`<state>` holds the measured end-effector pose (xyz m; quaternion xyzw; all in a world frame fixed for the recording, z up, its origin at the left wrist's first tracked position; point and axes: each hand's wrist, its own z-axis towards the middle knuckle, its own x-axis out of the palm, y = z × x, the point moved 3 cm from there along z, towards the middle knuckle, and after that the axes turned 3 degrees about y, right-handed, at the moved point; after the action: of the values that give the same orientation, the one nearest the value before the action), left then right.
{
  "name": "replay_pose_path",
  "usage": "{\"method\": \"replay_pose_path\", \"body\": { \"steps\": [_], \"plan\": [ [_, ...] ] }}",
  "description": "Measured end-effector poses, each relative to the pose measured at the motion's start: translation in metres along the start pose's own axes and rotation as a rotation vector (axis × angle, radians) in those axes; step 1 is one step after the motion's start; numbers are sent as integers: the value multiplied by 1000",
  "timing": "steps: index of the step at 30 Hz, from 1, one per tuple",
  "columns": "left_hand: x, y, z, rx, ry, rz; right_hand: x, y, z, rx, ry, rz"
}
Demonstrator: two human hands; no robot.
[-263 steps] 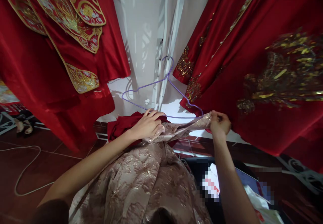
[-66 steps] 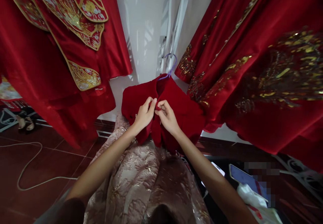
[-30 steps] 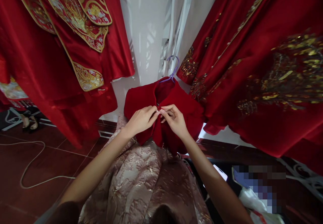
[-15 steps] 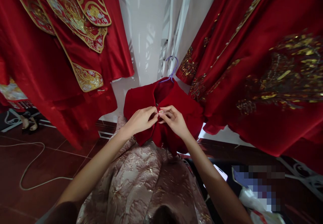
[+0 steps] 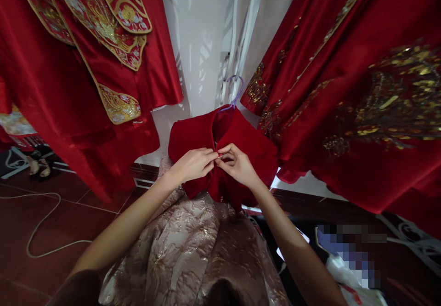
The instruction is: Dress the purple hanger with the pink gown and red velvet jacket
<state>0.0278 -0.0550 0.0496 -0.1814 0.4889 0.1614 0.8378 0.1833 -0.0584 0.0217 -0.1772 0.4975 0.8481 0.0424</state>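
A dark red jacket (image 5: 191, 133), its front opening toward me, lies over my lap with a purple hanger (image 5: 236, 95) in its neck. At the middle of that opening both my hands meet. My left hand (image 5: 195, 164) is closed, its fingertips pinching the jacket's front edge. From the other side my right hand (image 5: 238, 164) pinches a small shiny decorative button (image 5: 220, 156) between thumb and index finger. The fingertips partly hide the button and the cloth behind it. Another small shiny fastening (image 5: 221, 199) shows lower on the jacket front.
Pinkish brocade cloth (image 5: 186, 251) covers my lap. Red embroidered gowns hang on the left (image 5: 79, 90) and right (image 5: 330, 76), before a white wall (image 5: 200, 35). A pale cable (image 5: 44, 218) runs over the tiled floor. A phone (image 5: 280, 254) lies beyond my right forearm.
My left fingers have closed in and moved slightly right, against the button. The right fingertips have shifted a little around it, and less of it shows.
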Motion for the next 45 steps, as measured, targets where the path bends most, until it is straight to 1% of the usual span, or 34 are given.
{"method": "replay_pose_path", "body": {
  "steps": [3, 5, 7, 10, 13, 16, 20, 23, 25, 26, 29, 31, 32, 34, 37, 39, 41, 43, 45],
  "plan": [
    [7, -2, -1, -77, -54, -125, 2, -2, 1, -21, -54, -38],
    [16, -2, -2, -159, -96, -290, 5, -5, 1, -48, -114, -77],
    [29, 0, -5, -216, -112, -495, 9, -8, -2, -81, -144, -108],
    [44, 5, -8, -259, -119, -779, 12, -11, -10, -110, -145, -127],
    [51, 9, -10, -260, -118, -918, 12, -12, -17, -103, -137, -169],
    [52, 13, -10, -266, -127, -896, 10, -13, -22, -74, -108, -184],
    [52, 22, -13, -340, -184, -838, 0, -13, -24, 24, -113, -191],
    [59, 30, -13, -384, -133, -904, -9, -12, -25, 84, -144, -203],
    [65, 34, -13, -398, -104, -917, -15, -11, -25, 101, -171, -162],
    [68, 36, -12, -406, -112, -903, -18, -10, -24, 113, -179, -122],
    [75, 38, -9, -447, -204, -813, -24, -6, -24, 177, -178, 32],
    [76, 34, -8, -480, -253, -766, -26, -2, -23, 221, -178, 123],
    [76, 30, -7, -496, -251, -766, -26, 0, -23, 236, -183, 166],
    [73, 19, -7, -516, -199, -822, -23, 4, -23, 260, -189, 240],
    [66, 1, -8, -474, -107, -963, -16, 5, -24, 280, -152, 296],
    [65, -6, -10, -421, -121, -1012, -12, 1, -25, 254, -112, 282],
    [68, -5, -14, -403, -180, -1015, -9, -7, -27, 202, -98, 205],
    [77, 0, -22, -452, -213, -1026, -8, -15, -29, 163, -107, 81],
    [87, 7, -31, -556, -218, -1078, -7, -23, -31, 144, -103, -34]
  ]
}}
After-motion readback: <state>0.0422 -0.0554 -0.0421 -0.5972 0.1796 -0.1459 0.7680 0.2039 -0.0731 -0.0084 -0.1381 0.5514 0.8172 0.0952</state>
